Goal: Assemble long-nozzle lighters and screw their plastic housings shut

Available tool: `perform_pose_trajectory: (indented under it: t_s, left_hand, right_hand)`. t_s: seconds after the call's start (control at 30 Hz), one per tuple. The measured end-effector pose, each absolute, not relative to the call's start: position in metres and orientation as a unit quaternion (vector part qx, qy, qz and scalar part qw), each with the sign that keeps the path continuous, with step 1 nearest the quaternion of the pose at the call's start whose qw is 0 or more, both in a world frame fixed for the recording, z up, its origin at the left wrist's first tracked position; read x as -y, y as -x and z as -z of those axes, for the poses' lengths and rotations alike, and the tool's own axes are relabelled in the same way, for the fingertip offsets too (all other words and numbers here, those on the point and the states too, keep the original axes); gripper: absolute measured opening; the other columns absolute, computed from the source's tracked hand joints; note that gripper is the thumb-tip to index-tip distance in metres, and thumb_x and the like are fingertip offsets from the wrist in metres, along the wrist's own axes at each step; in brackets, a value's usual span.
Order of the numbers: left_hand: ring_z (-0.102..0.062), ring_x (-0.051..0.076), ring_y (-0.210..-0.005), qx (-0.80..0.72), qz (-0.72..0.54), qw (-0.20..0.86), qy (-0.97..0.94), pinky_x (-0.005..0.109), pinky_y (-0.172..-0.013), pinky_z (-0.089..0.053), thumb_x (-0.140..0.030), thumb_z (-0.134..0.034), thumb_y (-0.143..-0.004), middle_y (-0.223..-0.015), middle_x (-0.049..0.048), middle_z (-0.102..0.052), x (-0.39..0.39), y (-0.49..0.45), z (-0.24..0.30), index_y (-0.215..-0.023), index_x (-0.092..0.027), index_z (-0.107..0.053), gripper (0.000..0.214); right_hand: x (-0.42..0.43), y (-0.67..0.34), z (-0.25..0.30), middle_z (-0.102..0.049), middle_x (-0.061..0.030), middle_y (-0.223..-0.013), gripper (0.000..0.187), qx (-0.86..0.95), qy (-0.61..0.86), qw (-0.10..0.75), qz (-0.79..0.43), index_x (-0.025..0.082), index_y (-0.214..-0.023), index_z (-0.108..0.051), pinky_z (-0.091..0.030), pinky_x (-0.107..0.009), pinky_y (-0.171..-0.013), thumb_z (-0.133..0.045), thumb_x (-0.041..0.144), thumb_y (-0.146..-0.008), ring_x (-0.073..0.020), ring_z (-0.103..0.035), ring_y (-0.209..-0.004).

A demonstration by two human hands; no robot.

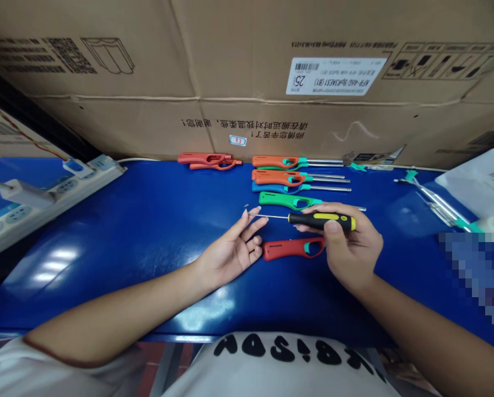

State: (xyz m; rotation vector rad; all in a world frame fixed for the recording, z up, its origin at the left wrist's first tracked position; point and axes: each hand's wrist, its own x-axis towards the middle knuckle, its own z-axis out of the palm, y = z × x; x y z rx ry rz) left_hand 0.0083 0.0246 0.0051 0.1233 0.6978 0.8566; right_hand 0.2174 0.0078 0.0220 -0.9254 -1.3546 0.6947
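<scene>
My right hand [350,242] is wrapped round the black and yellow handle of a screwdriver [323,221], whose thin shaft points left. At the shaft's tip, the thumb and forefinger of my left hand [232,248] come together in a pinch; whatever small thing sits between them is too tiny to make out. Small metal pieces, like screws [246,205], show just past those fingertips. Below the screwdriver a red gas lighter [286,250] with a teal trigger lies on the blue table, its right end hidden by my right hand. A green lighter [284,199] lies just beyond.
Orange lighters [267,177] and a blue lighter [272,188] with metal tubes lie farther back. Red and orange handle shells [203,159] are left of them. A large cardboard box [239,127] walls the back. A power strip [73,184] stands left; metal tubes [441,207] and a white bag [482,176] lie right.
</scene>
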Motion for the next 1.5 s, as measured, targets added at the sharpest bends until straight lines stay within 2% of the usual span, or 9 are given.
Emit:
perform_pose_trajectory:
  t_s: [0.33,0.5,0.63,0.7,0.8,0.9,1.0,1.2,1.5]
  left_hand:
    - [-0.062,0.006,-0.061,-0.348,-0.398,0.844,-0.091,0.020,-0.062,-0.055,-0.041,-0.064,-0.096,-0.107,0.0004,-0.075,-0.024,-0.009,-0.004,-0.109,-0.025,-0.073,0.023]
    - [-0.061,0.008,-0.063,-0.359,-0.429,0.812,-0.169,0.020,-0.062,-0.055,-0.046,-0.065,-0.094,-0.101,0.0055,-0.074,-0.031,-0.006,-0.007,-0.115,-0.019,-0.074,0.035]
    - [-0.061,0.011,-0.068,-0.399,-0.482,0.652,-0.429,0.021,-0.067,-0.052,-0.032,-0.080,-0.083,-0.091,0.0081,-0.074,-0.033,-0.001,-0.013,-0.101,-0.015,-0.079,0.025]
    - [-0.064,0.014,-0.078,-0.404,-0.477,0.527,-0.575,0.022,-0.076,-0.053,-0.021,-0.083,-0.078,-0.095,0.0084,-0.074,-0.032,0.002,-0.016,-0.098,-0.017,-0.081,0.021]
    - [-0.068,0.020,-0.097,-0.364,-0.439,0.380,-0.728,0.031,-0.094,-0.052,-0.015,-0.083,-0.077,-0.106,0.0080,-0.075,-0.031,0.008,-0.016,-0.105,-0.023,-0.080,0.030]
    - [-0.071,0.021,-0.096,-0.293,-0.429,0.259,-0.814,0.036,-0.090,-0.054,-0.016,-0.079,-0.082,-0.108,0.0078,-0.077,-0.032,0.011,-0.010,-0.112,-0.024,-0.077,0.032]
    - [-0.071,0.020,-0.095,-0.264,-0.439,0.188,-0.838,0.034,-0.084,-0.055,-0.013,-0.073,-0.088,-0.106,0.0088,-0.077,-0.033,0.012,-0.004,-0.112,-0.020,-0.075,0.025]
    - [-0.071,0.018,-0.090,-0.271,-0.445,0.196,-0.830,0.033,-0.081,-0.057,-0.017,-0.073,-0.089,-0.102,0.0076,-0.077,-0.030,0.009,-0.005,-0.107,-0.020,-0.076,0.019]
    - [-0.073,0.017,-0.088,-0.314,-0.450,0.270,-0.791,0.030,-0.082,-0.059,-0.017,-0.077,-0.085,-0.095,0.0063,-0.079,-0.026,0.005,-0.004,-0.097,-0.018,-0.078,0.012]
  right_hand:
    - [-0.010,-0.219,-0.019,-0.072,-0.0046,-0.101,0.014,0.558,0.393,0.650,-0.334,0.025,-0.105,-0.070,-0.069,-0.037,-0.071,-0.063,0.033,-0.096,-0.0207,-0.075,-0.084]
    - [-0.016,-0.226,-0.021,-0.072,-0.0050,-0.093,0.014,0.512,0.406,0.676,-0.340,0.025,-0.097,-0.072,-0.065,-0.034,-0.058,-0.063,0.035,-0.095,-0.0207,-0.074,-0.072]
    - [-0.020,-0.232,-0.028,-0.071,-0.0047,-0.084,0.013,0.504,0.418,0.676,-0.338,0.022,-0.088,-0.072,-0.059,-0.034,-0.050,-0.065,0.032,-0.093,-0.0182,-0.068,-0.057]
    - [-0.021,-0.235,-0.030,-0.071,-0.0049,-0.082,0.012,0.512,0.418,0.669,-0.341,0.022,-0.086,-0.072,-0.057,-0.032,-0.046,-0.066,0.030,-0.092,-0.0176,-0.067,-0.055]
    - [-0.022,-0.238,-0.031,-0.071,-0.0046,-0.080,0.011,0.520,0.409,0.666,-0.343,0.021,-0.085,-0.072,-0.055,-0.030,-0.044,-0.067,0.029,-0.091,-0.0181,-0.068,-0.055]
    - [-0.022,-0.239,-0.031,-0.072,-0.0028,-0.079,0.011,0.527,0.400,0.670,-0.338,0.020,-0.083,-0.071,-0.054,-0.030,-0.042,-0.067,0.028,-0.090,-0.0181,-0.068,-0.054]
    - [-0.022,-0.238,-0.032,-0.072,-0.0020,-0.079,0.011,0.528,0.397,0.666,-0.346,0.020,-0.084,-0.071,-0.054,-0.031,-0.042,-0.066,0.027,-0.090,-0.0176,-0.067,-0.051]
    - [-0.019,-0.237,-0.034,-0.073,-0.0023,-0.079,0.011,0.530,0.390,0.669,-0.345,0.019,-0.084,-0.071,-0.054,-0.032,-0.041,-0.065,0.026,-0.091,-0.0185,-0.068,-0.051]
    - [-0.018,-0.236,-0.034,-0.073,-0.0034,-0.079,0.010,0.535,0.376,0.671,-0.348,0.017,-0.085,-0.071,-0.056,-0.031,-0.042,-0.065,0.023,-0.091,-0.0178,-0.068,-0.050]
